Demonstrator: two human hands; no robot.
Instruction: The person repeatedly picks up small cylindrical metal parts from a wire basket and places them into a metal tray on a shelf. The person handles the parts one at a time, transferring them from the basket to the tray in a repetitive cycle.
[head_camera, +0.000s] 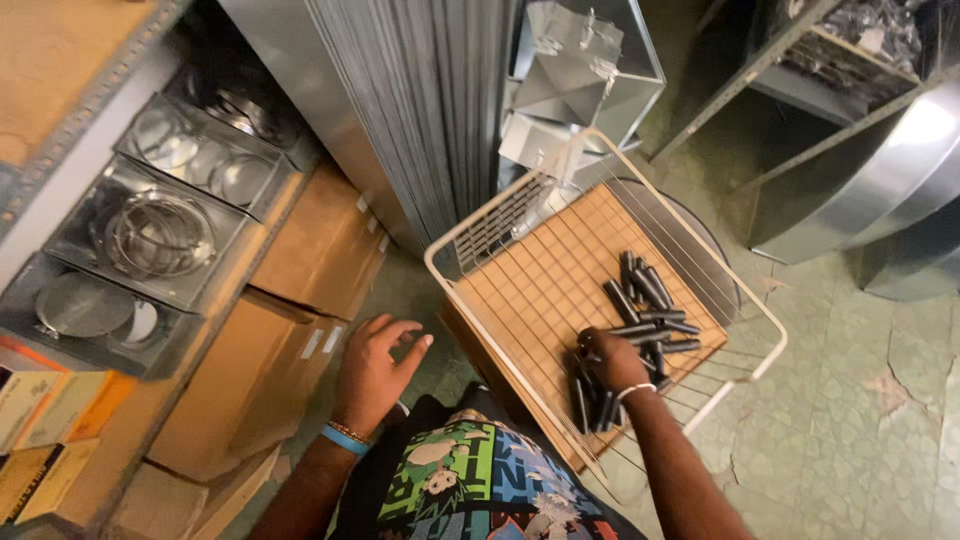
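Right hand (610, 362) among dark tubes (648, 300) in wire basket (440, 262)

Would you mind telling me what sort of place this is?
Probably a sheet-metal or ductwork stockroom: stacked metal sheets, shelf bins of round metal fittings, cardboard boxes on the floor.

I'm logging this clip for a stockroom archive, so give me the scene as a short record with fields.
setting: storage room, metal shelving and sheet-metal ducts around
right hand: inside the wire basket, on the dark cylinders; grasp unclear
left hand: open, fingers spread, holding nothing, next to the cardboard boxes
basket contents: pile of short dark cylinders on a brown liner
left shelf: clear bins with metal rings and round discs
floor: worn, cracked tiles
wrists: blue band on left, pale band on right
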